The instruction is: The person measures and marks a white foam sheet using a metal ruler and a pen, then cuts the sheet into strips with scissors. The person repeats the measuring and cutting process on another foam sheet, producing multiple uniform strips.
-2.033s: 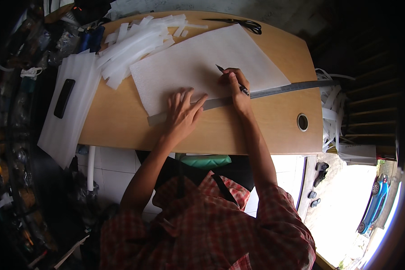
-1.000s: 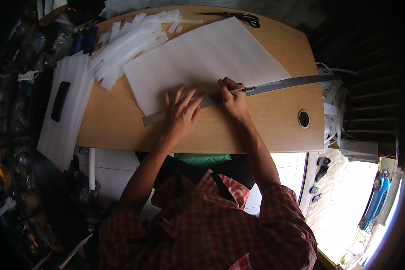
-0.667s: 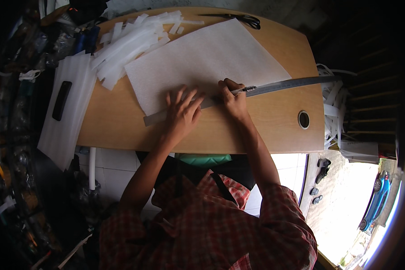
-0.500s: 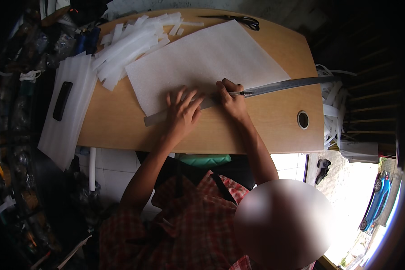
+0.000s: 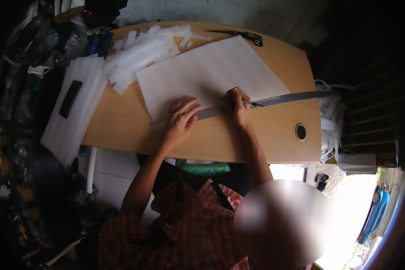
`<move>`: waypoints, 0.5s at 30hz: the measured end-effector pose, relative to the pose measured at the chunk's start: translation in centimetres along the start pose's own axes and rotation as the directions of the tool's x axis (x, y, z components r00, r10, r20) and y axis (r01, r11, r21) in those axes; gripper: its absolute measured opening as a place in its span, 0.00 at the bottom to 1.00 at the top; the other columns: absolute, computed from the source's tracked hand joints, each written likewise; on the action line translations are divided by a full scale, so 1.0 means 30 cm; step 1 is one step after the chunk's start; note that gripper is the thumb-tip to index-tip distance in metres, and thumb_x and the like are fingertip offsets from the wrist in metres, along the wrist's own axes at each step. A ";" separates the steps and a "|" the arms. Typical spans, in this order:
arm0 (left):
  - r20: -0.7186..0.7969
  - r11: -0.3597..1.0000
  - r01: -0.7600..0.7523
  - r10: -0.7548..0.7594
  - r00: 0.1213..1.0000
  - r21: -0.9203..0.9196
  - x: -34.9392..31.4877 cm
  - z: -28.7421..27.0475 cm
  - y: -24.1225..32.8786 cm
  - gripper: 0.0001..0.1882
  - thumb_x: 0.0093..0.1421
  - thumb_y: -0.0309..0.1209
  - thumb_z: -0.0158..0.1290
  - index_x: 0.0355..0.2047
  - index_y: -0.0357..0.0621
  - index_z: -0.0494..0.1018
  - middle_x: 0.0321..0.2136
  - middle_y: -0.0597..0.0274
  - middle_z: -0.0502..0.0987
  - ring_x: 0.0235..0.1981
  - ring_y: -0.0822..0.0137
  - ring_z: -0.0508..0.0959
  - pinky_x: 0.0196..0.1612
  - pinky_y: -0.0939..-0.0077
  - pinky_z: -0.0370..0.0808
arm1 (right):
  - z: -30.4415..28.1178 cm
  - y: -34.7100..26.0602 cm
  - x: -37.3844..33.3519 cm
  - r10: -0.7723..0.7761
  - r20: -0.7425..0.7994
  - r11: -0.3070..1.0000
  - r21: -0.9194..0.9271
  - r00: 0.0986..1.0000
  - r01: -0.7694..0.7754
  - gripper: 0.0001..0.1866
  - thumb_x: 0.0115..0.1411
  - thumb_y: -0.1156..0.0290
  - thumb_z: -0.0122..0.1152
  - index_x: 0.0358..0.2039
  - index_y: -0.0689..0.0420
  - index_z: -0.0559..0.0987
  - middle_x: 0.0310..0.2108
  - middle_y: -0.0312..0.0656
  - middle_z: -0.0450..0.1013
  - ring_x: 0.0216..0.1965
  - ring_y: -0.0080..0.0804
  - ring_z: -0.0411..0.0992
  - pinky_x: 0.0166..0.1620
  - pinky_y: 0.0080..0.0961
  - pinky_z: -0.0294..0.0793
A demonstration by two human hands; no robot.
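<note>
The head view looks from atop the person, through the left of two fisheye cameras worn side by side. It faces down, upright, the person's left at its left. Nearest the lens is the checked shirt (image 5: pixel 166 234); farther off, around the middle, come the left hand (image 5: pixel 181 119), the right hand (image 5: pixel 240 108) and the table (image 5: pixel 247 144), seen from near edge to far. The wide field reaches a blue car (image 5: pixel 375 215) outdoors at near right and a wall (image 5: pixel 256 13) at far.
</note>
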State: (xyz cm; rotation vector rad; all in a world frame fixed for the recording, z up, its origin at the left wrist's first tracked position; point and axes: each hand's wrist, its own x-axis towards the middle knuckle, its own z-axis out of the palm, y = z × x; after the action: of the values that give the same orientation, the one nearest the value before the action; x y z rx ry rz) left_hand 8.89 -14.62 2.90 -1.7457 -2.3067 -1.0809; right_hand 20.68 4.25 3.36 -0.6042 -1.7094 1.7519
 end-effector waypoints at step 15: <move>-0.157 0.947 0.152 -0.111 0.981 0.283 0.125 0.068 -0.035 0.26 0.58 0.39 0.52 0.56 0.45 0.66 0.59 0.52 0.62 0.60 0.42 0.59 0.59 0.37 0.53 | 0.013 0.000 0.000 -0.049 0.082 0.982 -0.177 0.995 0.063 0.23 0.68 0.57 0.43 0.25 0.63 0.74 0.18 0.37 0.67 0.21 0.23 0.62 0.27 0.23 0.62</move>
State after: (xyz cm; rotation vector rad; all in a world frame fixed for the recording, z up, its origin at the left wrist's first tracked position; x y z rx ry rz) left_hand 7.35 -10.51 2.47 -1.3818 -2.3790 -0.7931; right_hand 20.42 3.98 3.37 -0.5659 -1.9344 1.6125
